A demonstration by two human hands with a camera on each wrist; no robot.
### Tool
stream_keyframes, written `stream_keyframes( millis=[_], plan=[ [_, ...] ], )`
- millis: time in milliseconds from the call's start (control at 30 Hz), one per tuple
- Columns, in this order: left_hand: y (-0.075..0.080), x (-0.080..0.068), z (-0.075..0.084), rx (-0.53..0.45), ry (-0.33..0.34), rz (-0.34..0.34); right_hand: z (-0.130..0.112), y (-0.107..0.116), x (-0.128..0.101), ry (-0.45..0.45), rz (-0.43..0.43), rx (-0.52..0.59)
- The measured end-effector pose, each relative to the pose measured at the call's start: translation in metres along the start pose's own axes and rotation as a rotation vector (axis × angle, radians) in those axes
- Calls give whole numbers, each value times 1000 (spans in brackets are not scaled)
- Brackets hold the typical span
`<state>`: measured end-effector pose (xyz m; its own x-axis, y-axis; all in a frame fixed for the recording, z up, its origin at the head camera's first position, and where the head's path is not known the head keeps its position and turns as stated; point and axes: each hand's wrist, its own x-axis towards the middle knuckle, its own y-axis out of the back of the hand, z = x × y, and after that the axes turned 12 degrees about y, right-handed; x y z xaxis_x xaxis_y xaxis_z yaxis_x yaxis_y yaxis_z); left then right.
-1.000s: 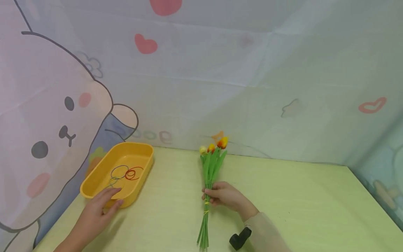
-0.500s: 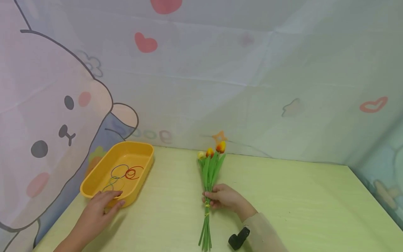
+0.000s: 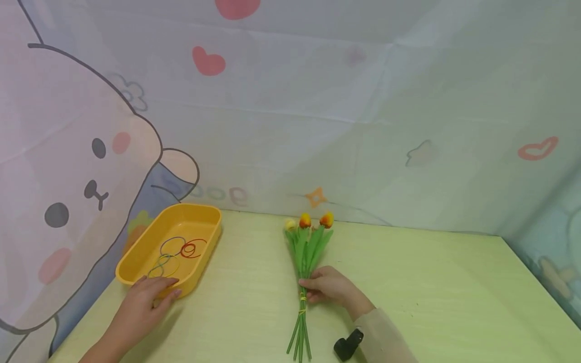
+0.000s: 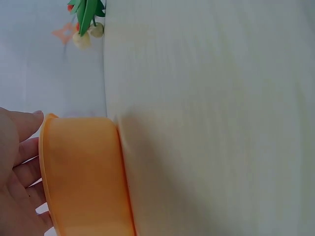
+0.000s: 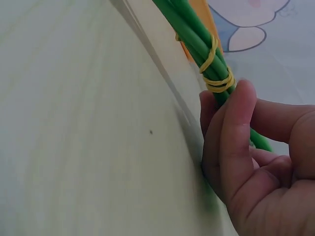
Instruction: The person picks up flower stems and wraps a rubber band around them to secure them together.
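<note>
My right hand (image 3: 330, 290) pinches a small bunch of artificial tulips (image 3: 305, 252) by its green stems, thumb in front. The blooms are red-yellow and pale yellow and point to the back of the table. Yellow rubber bands (image 5: 220, 81) wrap the stems (image 5: 189, 34) just below my fingers. My left hand (image 3: 144, 307) rests at the near rim of a yellow plastic tray (image 3: 206, 212), fingers relaxed. In the left wrist view, its fingers (image 4: 29, 172) lie along the tray rim. Several thin rubber bands (image 3: 189, 249), red, blue and yellow among them, lie inside.
The pale yellow-green tabletop (image 3: 431, 292) extends to the right. Behind it hangs a printed cloth backdrop (image 3: 363, 126) with a cartoon bear at the left. A small black device (image 3: 348, 345) sits at my right sleeve (image 3: 383, 335).
The tulip bunch has come slightly nearer and turned in my right hand; its blooms and stem ends look more spread. The left hand has barely moved at the tray.
</note>
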<state>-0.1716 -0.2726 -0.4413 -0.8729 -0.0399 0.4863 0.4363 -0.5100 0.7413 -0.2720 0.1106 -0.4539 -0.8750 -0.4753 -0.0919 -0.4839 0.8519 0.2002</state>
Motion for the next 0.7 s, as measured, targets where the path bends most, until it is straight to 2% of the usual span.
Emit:
stream_keyframes(
  millis=[267, 700],
  plan=[
    [0, -1, -2, 5, 3, -4, -3, 4, -5, 4, 21, -139],
    [0, 3, 0, 38, 12, -23, -4, 9, -9, -16, 45, -140]
  ],
)
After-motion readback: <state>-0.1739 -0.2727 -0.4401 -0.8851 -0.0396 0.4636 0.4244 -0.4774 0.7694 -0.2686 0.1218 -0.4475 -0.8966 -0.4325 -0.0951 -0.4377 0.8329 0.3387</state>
